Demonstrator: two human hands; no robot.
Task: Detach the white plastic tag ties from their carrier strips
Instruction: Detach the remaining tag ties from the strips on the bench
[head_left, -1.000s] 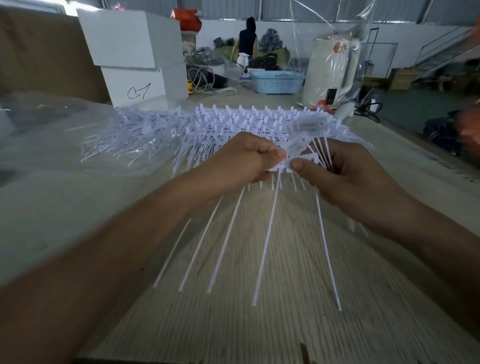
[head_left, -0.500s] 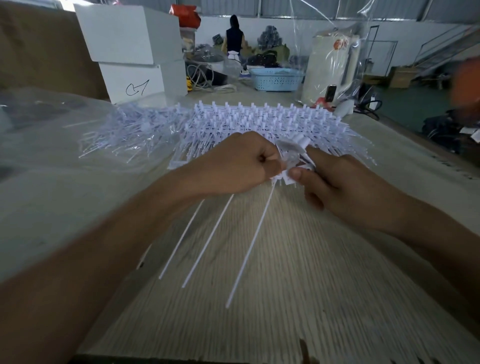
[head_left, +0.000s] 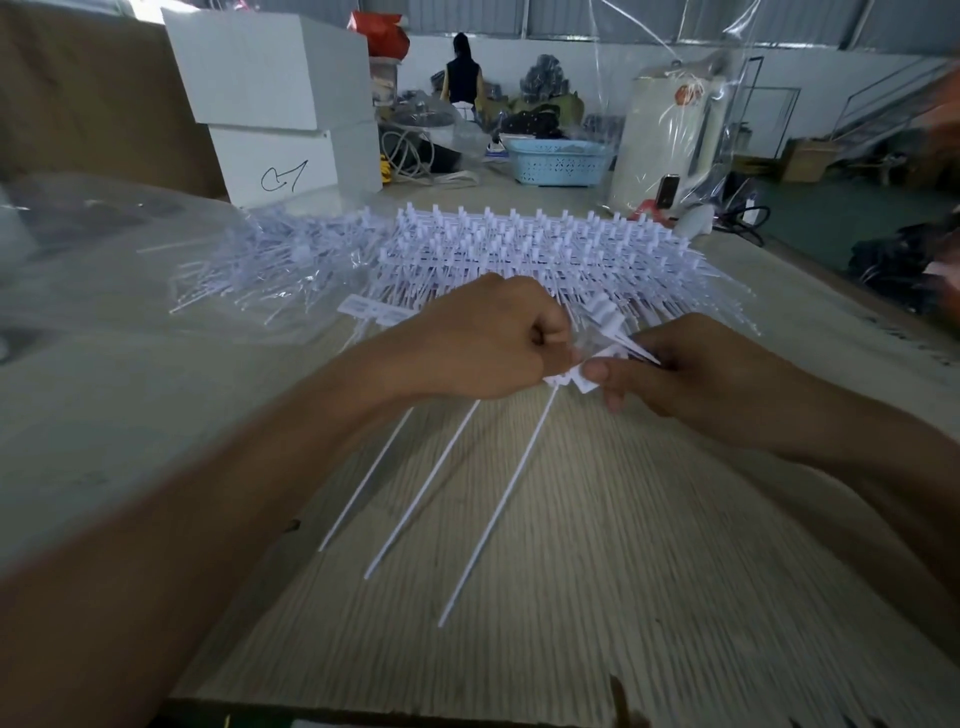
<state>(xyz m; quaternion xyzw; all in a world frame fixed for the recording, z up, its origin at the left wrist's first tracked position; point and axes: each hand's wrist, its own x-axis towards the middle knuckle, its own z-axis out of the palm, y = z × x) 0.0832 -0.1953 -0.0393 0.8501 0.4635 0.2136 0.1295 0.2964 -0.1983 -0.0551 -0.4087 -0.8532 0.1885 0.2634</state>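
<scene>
Inspector: At mid-bench (head_left: 597, 545), the left hand (head_left: 483, 343) was fisted on three tag ties (head_left: 426, 488); the right hand (head_left: 691, 379) pinched the carrier strip (head_left: 602, 332) between thumb and fingers (head_left: 613, 371).

Clerk: Which step?

Inspector: Detaching, by my judgement. Next calls for a firm twist apart. Unworked strips (head_left: 535, 249) lay beyond, loose ties (head_left: 275, 265) left.

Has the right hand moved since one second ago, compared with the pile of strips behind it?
Yes. The right hand has come down and toward the person: its fingers then overlapped the pile of strips, now they sit below its front edge.
</scene>
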